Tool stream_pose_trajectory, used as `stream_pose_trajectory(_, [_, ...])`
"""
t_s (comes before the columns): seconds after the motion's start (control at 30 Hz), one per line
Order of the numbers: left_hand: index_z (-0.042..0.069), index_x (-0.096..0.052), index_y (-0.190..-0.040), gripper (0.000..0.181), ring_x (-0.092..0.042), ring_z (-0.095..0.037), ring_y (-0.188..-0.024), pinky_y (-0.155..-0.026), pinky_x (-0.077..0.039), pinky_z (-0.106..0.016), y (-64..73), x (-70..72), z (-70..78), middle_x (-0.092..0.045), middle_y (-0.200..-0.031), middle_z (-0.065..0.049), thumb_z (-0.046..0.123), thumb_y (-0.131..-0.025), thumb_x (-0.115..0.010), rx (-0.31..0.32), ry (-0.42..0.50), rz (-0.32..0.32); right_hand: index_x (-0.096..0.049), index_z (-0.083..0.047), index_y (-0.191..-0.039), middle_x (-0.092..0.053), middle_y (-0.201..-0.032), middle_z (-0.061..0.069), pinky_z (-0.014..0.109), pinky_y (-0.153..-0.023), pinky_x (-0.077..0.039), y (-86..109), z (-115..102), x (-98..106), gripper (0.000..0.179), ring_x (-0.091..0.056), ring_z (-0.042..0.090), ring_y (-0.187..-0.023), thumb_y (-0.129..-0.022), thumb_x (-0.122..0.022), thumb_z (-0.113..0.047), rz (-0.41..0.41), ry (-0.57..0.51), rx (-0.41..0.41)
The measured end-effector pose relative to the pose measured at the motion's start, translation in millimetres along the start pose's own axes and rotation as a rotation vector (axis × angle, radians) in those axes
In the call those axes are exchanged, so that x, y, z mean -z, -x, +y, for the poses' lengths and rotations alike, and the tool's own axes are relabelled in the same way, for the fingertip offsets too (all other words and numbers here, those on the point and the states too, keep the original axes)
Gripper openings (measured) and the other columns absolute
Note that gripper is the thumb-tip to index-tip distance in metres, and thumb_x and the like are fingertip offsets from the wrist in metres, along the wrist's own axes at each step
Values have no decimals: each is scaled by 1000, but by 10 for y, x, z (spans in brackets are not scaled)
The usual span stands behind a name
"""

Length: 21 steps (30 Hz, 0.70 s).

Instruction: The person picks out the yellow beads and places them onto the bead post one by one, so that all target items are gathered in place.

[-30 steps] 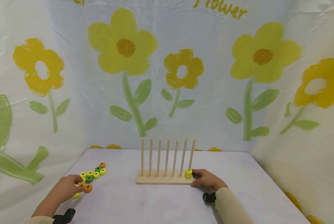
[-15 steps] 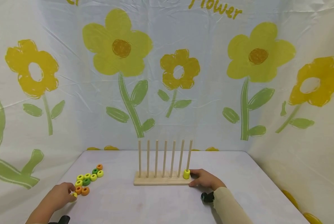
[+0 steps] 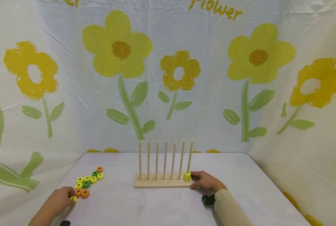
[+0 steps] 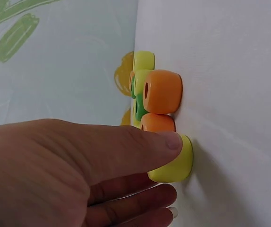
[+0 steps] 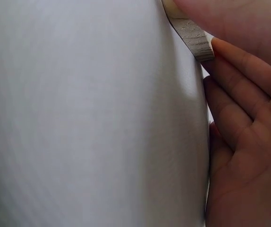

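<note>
At the table's left, my left hand (image 3: pixel 58 201) pinches a yellow bead (image 4: pixel 179 163) between thumb and fingers, beside the other beads. In the left wrist view the thumb covers part of this bead, which appears low against the table. My right hand (image 3: pixel 208 181) grips the right end of a wooden peg rack (image 3: pixel 162 184), thumb at its front edge and fingers behind. The right wrist view shows the base's end (image 5: pixel 194 40) between thumb and fingers. Yellow beading (image 3: pixel 187 176) sits at the foot of the rightmost peg; I cannot tell whether it is one bead or two.
Loose beads lie in a cluster on the left: orange beads (image 3: pixel 85 194), green beads (image 3: pixel 86 184) and several yellow beads (image 3: pixel 93 180). The rack's several upright pegs (image 3: pixel 164 161) rise mid-table. Behind the white table (image 3: pixel 145 208) hangs a flower-printed cloth (image 3: pixel 207 119).
My left hand has moved down and left past the orange beads to the nearest yellow bead and taken hold of it. The right hand stays at the rack. The head view has shifted slightly.
</note>
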State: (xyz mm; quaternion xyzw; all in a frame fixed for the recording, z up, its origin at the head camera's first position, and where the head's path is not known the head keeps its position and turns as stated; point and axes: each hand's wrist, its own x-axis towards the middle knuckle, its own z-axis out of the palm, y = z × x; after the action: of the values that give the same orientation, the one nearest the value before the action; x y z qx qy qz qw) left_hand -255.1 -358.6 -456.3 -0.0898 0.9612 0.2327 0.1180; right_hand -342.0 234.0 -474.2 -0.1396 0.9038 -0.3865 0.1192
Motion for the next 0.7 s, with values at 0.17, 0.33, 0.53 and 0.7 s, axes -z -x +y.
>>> stream_pose_trajectory(0.17, [-4,-63,-98,24,-54,-22,-78,-64,-51,-35,40,18,18,-62,-87,-9,10,-80,-73,-12,-3,1,-54,-7,-139,-49,-145,16,65,-112,-22,-1,-12,5,76,-34,42,-140,-72,-84,-29,1,17,3])
stream_pose_trajectory(0.33, [-4,-64,-101,28,-56,-19,-78,-66,-51,-36,93,66,138,-64,-88,-5,14,-81,-74,-45,-6,-1,-54,-8,-139,-49,-145,15,64,-113,-22,-18,-20,22,76,-34,41,-140,-71,-84,-28,6,23,-10])
stream_pose_trajectory(0.53, [-2,-66,-102,34,-59,-19,-84,-70,-52,-39,120,114,323,-65,-93,-5,23,-81,-76,-90,14,17,-53,-7,-139,-48,-146,15,64,-113,-22,-18,-22,24,77,-34,41,-140,-71,-84,-28,11,14,-15])
stream_pose_trajectory(0.7, [1,-67,-100,36,-60,-20,-86,-73,-51,-42,169,125,467,-66,-94,-5,30,-81,-77,-128,7,41,-53,-7,-139,-47,-147,17,65,-113,-20,1,-7,10,76,-32,42,-141,-72,-84,-27,8,0,-3])
